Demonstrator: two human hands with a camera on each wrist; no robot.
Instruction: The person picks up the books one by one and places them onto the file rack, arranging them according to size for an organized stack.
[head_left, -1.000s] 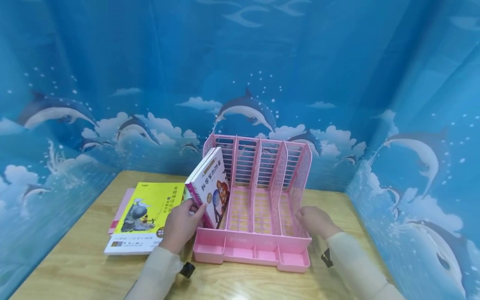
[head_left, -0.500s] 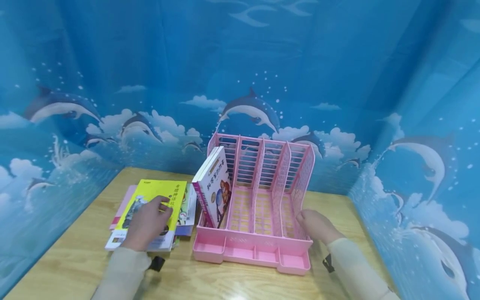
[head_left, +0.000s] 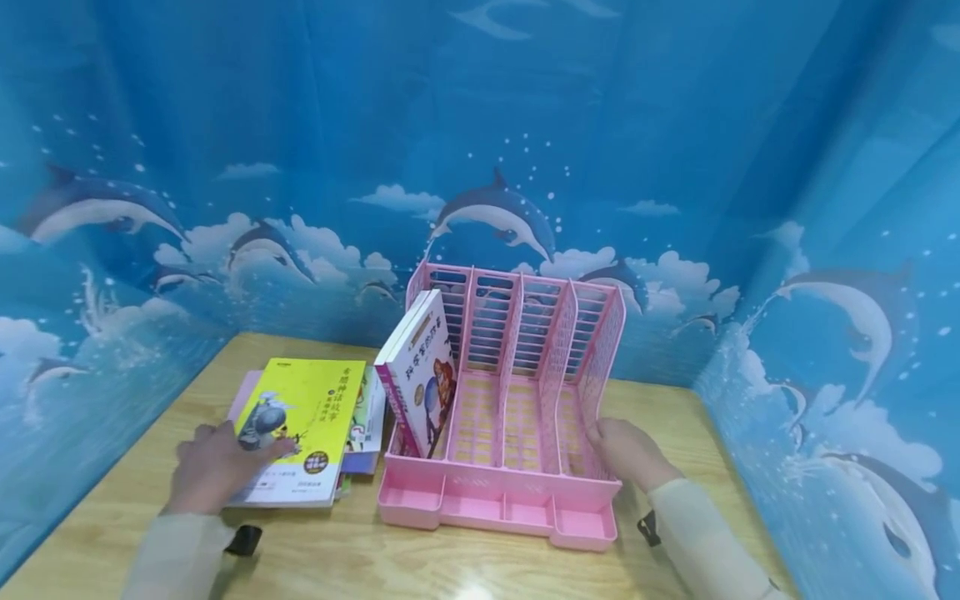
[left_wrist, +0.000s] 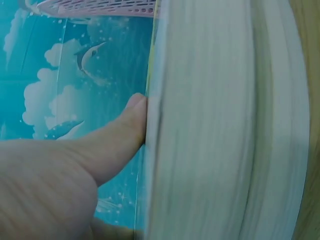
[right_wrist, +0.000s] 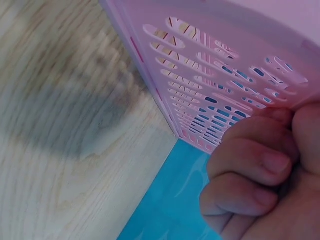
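A pink desktop book rack (head_left: 487, 487) with upright dividers and a front row of small bins stands on the table. White-covered books (head_left: 429, 367) lean upright in its leftmost slot. My right hand (head_left: 633, 454) grips the rack's right side wall, its fingers curled at the edge in the right wrist view. To the left lies a pile topped by a yellow book (head_left: 326, 412). My left hand (head_left: 213, 468) is at that pile's left edge. Its thumb (left_wrist: 122, 130) touches the yellow cover in the left wrist view, where the other fingers are mostly hidden.
Other books (head_left: 369, 417) stick out from under the yellow book on its right. A wooden table (head_left: 360, 554) carries everything. Blue dolphin-print curtain (head_left: 345, 150) encloses the back and both sides.
My left hand has left the books in the rack and moved left across the pile to the yellow book's far edge. My right hand keeps its hold on the rack.
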